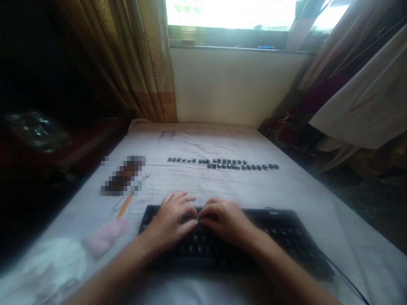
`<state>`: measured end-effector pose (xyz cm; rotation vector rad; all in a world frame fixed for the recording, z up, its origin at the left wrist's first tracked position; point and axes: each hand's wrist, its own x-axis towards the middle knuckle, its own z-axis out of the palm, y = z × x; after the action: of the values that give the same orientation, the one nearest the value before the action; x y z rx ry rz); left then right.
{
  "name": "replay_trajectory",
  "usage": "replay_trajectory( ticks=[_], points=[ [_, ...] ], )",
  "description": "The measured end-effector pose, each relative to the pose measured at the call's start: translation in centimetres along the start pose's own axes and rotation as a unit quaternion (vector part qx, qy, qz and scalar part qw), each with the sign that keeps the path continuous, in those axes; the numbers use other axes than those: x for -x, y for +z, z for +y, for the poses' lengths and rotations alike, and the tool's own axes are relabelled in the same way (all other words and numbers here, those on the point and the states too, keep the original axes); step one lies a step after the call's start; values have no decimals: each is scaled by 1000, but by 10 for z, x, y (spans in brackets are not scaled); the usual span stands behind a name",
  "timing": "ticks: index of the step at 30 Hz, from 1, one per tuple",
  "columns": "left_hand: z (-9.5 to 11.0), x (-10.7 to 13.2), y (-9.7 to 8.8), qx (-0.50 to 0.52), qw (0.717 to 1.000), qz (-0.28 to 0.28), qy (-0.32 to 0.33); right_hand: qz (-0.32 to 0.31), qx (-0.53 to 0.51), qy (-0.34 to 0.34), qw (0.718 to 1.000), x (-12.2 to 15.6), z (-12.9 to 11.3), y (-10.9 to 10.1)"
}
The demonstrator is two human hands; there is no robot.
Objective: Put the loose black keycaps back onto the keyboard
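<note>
With twelve o'clock straight ahead of your hands, the black keyboard is lying beneath them, its cable trailing off at four. Your left hand is hovering half-open, fingers loosely spread; your right hand is curling narrow. Their tips are meeting over the upper keys; you cannot tell whether they are gripping a key. You are probably working on a single keycap, and the next move would be calling for a small, steady fingertip pinch.

On the pale cloth-covered surface, a whitish bundle is lying at eight, a pink cloth nearer nine, an orange stick just beyond it, and a pixelated object at ten. Loose keycaps are forming two rows between twelve and one. Farther off, a gold curtain is hanging at eleven, garments at two, and a window is glaring at twelve.
</note>
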<state>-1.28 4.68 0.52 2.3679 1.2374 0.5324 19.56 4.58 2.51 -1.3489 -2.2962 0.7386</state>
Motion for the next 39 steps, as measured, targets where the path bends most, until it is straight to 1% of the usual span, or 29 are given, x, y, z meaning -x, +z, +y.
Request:
replay_trajectory(
  ticks=[8,15,23,29,34,39],
  points=[
    [5,-1,-2,12,1000,9,-6,-5,6,8,1000,0,-4,-1],
    [5,-2,-2,23,999,15,-20,8,10,-1,1000,-1,-3,2],
    [6,-2,0,31,999,22,-24,-6,44,-6,999,-1,-6,0],
    [5,-1,1,30,999,15,-15,-6,-1,-15,1000,-1,-1,0],
    [4,0,1,27,999,15,-15,7,5,-8,1000,-1,-1,1],
    [3,-1,1,27,999,15,-13,0,15,-15,1000,1,-2,0]
  ],
)
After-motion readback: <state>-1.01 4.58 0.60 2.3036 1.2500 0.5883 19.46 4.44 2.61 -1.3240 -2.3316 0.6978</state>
